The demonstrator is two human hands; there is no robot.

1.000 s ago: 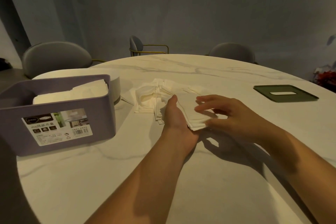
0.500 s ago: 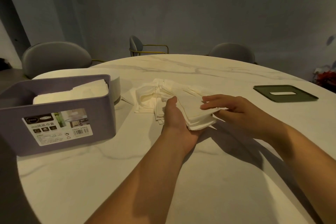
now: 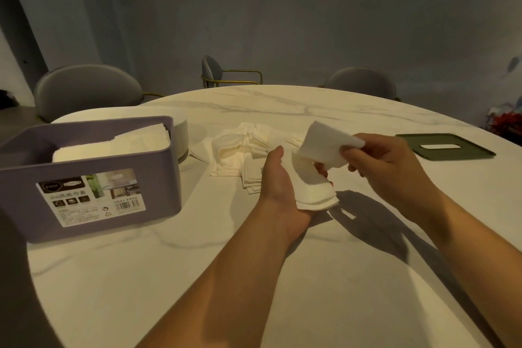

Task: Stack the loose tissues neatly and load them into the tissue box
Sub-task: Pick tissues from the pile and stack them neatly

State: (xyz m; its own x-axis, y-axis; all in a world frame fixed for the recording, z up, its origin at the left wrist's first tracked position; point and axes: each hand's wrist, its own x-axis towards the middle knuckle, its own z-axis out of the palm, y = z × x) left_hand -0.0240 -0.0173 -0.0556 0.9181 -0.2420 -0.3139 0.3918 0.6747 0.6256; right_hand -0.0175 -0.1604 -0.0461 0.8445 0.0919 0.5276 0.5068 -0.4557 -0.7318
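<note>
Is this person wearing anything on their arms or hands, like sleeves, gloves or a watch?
No. The left forearm and the right forearm are bare as far as the picture reaches, no sleeve edge in view. The left hand and right hand are ungloved; no watch, bracelet or ring shows on the visible sides, though dim light could hide something small.

Bare table (image 3: 282,277) nearside; tissue box (image 3: 93,178) blocks left, lid (image 3: 445,147) right.

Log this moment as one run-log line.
left hand: holds small white tissue stack | right hand: pinches single white tissue above it | purple plastic tissue box: open, tissues inside
</note>
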